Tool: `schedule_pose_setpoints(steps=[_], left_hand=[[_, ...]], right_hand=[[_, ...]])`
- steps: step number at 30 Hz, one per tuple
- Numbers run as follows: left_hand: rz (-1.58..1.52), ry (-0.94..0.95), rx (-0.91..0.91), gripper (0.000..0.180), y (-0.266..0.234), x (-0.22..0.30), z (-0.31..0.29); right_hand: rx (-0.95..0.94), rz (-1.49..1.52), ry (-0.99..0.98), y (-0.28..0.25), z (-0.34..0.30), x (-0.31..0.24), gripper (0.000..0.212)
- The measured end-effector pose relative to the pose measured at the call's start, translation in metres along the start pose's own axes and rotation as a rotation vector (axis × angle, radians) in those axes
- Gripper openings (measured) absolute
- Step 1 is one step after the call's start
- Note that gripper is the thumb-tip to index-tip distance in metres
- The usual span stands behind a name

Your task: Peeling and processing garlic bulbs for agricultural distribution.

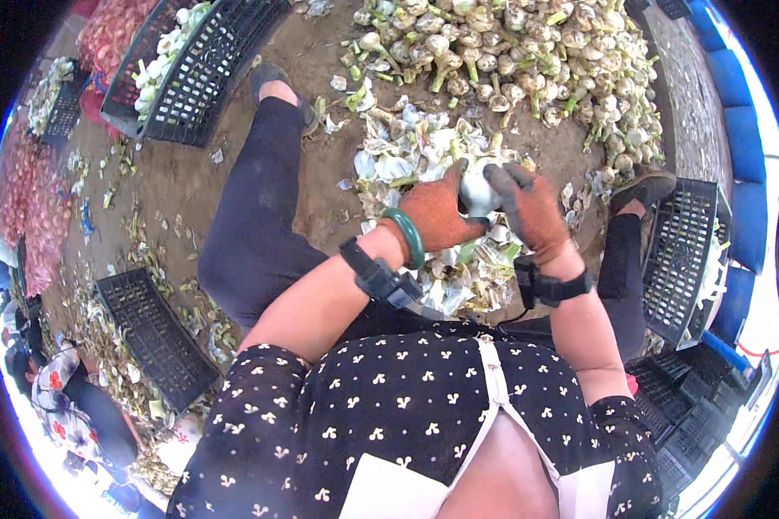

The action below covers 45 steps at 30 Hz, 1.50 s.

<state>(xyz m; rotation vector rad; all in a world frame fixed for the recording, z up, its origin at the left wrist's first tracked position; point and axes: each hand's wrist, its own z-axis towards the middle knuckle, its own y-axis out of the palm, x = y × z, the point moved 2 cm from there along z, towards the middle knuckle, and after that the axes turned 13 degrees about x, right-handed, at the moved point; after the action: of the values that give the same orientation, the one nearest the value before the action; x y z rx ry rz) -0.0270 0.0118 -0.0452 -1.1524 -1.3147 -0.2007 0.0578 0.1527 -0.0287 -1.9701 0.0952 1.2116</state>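
Note:
Between my hands is a white garlic bulb (477,192) with a smooth, pale skin. My left hand (440,213), in an orange glove with dark fingertips and a green bangle at the wrist, is closed around the bulb's left side. From the right, my right hand (535,210), gloved the same way, has its bent fingers against the bulb; its fingertips are partly smeared. Below and around both hands lies a heap of peeled garlic skins and stem bits (398,151).
A large pile of untrimmed garlic (511,52) lies ahead. Black crates stand at the far left (212,73), at right (679,259) and at lower left (157,337). Red net sacks (35,199) line the left. Another person (69,398) sits at the lower left.

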Motion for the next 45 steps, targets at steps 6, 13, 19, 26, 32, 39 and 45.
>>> schedule_pose_setpoints(steps=[6, 13, 19, 26, 32, 39, 45], left_hand=[[-0.849, -0.08, -0.143, 0.054, -0.006, -0.014, 0.008], [-0.935, -0.16, -0.111, 0.051, 0.001, -0.017, 0.022], [-0.763, -0.334, -0.167, 0.05, 0.013, 0.011, 0.014], [-0.487, -0.18, -0.516, 0.034, 0.076, -0.068, -0.035], [-0.192, -0.185, -0.705, 0.033, 0.093, -0.093, -0.058], [-0.254, -0.402, -0.426, 0.03, 0.05, -0.042, 0.002], [-0.194, -0.39, -0.297, 0.031, 0.038, -0.047, 0.013]], right_hand=[[0.207, 0.934, 0.311, -0.015, 0.026, 0.043, 0.031], [-0.301, 0.084, -0.117, -0.028, 0.014, 0.025, 0.079], [-0.108, 1.088, 0.435, -0.016, 0.017, 0.038, 0.041], [0.471, 1.52, -0.263, -0.23, 0.05, 0.1, 0.041], [0.457, 0.257, -0.074, -0.119, 0.18, 0.091, 0.046], [0.332, -0.503, 0.268, -0.021, 0.285, 0.119, 0.073], [0.483, -0.33, 0.204, -0.013, 0.259, 0.128, 0.066]])
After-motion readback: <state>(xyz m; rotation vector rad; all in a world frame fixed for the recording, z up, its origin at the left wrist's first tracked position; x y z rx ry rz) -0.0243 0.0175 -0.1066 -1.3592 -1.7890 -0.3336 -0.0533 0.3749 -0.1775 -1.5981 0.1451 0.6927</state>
